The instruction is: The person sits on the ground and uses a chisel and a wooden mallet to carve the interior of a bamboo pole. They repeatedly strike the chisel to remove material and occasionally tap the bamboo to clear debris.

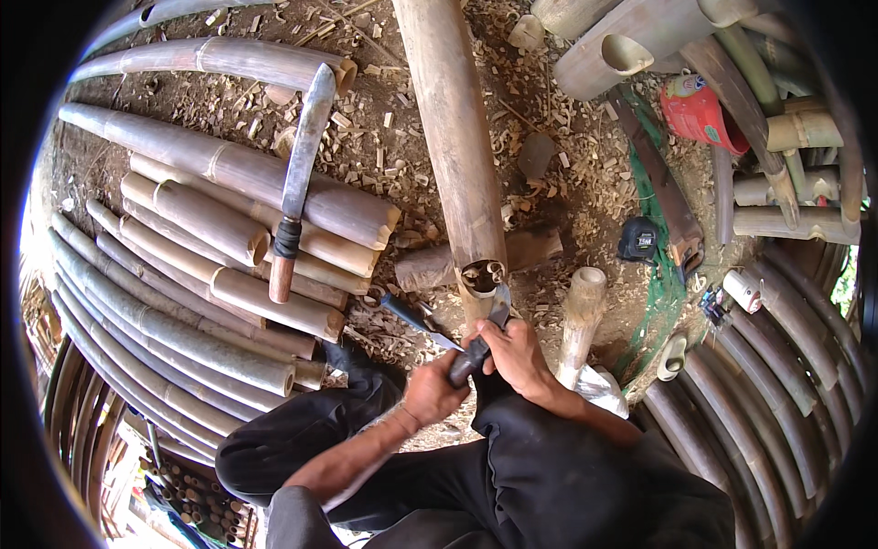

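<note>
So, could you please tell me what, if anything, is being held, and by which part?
A knife, by its dark handle: the left grip is at the lower end, the right grip nearer the blade.

From where I stand, the left hand (434, 389) and right hand (518, 355) cover much of the dark handle (468, 363) between them. The thick bamboo pole (446, 119) runs off past the far edge of visible floor (512, 73). A leaning pole (732, 89) hides part of the red container (697, 117), and the bundled tubes (203, 500) are too small to count.
</note>
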Demonstrator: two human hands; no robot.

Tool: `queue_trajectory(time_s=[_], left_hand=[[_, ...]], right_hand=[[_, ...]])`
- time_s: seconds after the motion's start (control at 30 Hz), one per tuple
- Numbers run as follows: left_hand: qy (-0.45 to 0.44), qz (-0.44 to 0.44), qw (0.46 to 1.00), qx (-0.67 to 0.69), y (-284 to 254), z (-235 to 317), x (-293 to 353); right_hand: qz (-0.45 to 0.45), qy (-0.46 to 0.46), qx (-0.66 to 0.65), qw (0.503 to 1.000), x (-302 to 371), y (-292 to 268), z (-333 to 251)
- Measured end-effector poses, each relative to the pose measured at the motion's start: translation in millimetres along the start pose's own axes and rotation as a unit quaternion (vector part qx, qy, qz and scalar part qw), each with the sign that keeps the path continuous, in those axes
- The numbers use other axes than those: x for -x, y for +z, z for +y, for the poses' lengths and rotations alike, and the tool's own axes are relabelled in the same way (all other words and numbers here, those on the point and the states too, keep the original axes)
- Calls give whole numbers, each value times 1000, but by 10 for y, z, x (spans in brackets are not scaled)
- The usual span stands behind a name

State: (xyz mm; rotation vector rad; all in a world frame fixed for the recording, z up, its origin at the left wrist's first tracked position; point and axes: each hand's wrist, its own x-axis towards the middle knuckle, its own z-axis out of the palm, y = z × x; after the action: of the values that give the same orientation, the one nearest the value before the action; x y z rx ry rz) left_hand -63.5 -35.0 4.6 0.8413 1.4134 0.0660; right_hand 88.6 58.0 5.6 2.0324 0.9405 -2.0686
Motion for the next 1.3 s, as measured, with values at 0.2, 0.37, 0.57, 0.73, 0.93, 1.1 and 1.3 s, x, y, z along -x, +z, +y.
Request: queue_trajectory(time_s=[0.2,0.37,0.57,0.73,0.93,1.1,1.3], left_hand=[[8,68,996,61,738,369,-86],[138,91,877,-451,-594,280,124],[146,-105,853,-490,-1412,792,-80],[111,-93,910,-388,-926,344,-48],[190,37,880,-433,-846,291,161],[129,-125,901,-394,-1233,659,-156],[56,-85,983,-155,-339,155,-67]], right_hand=[[101,-73,89,988,-118,-159,66],[-199,6,-438,877,-70,139,243],[-354,38,-537,764,-204,257,251],[-173,22,-364,915,-76,106,319],[-231,42,-402,885,74,91,207],[-246,37,-457,854,-81,81,191],[5,-44,-93,995,-80,32,229]])
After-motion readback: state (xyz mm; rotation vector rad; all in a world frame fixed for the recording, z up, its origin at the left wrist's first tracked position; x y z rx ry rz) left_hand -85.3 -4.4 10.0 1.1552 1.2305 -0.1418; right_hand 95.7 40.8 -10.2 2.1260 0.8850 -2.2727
